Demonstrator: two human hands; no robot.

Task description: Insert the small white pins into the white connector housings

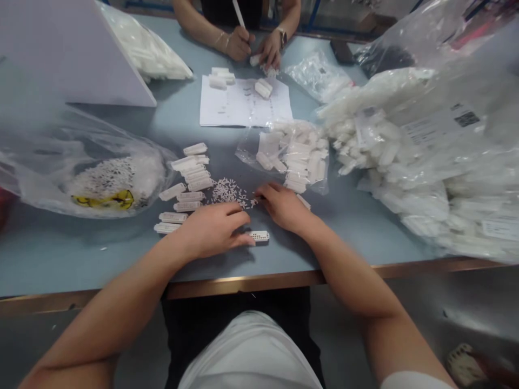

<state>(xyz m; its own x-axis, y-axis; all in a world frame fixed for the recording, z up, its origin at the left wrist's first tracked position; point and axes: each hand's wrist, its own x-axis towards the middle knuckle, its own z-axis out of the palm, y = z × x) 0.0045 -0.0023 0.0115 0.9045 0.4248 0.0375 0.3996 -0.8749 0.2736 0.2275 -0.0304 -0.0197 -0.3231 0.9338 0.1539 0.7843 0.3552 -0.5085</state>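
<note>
My left hand (214, 229) has its thumb and fingers closed on the left end of a white plastic connector housing (259, 236), which lies level at the table's front with rows of small holes showing. My right hand (284, 205) has curled fingers, with its fingertips at the right edge of a loose pile of tiny white pegs (229, 190). Whatever sits between those fingertips is too small to make out. Left of the pile, several more white connector housings (197, 175) lie in a rough column, partly behind my left hand.
An open clear bag of white housings (302, 154) lies beyond my right hand. Large filled bags (405, 140) crowd the right side. On the left lies a bag of tiny parts (109, 181). Opposite, a co-worker's hands (255, 46) hold a pen near a paper sheet (235, 111).
</note>
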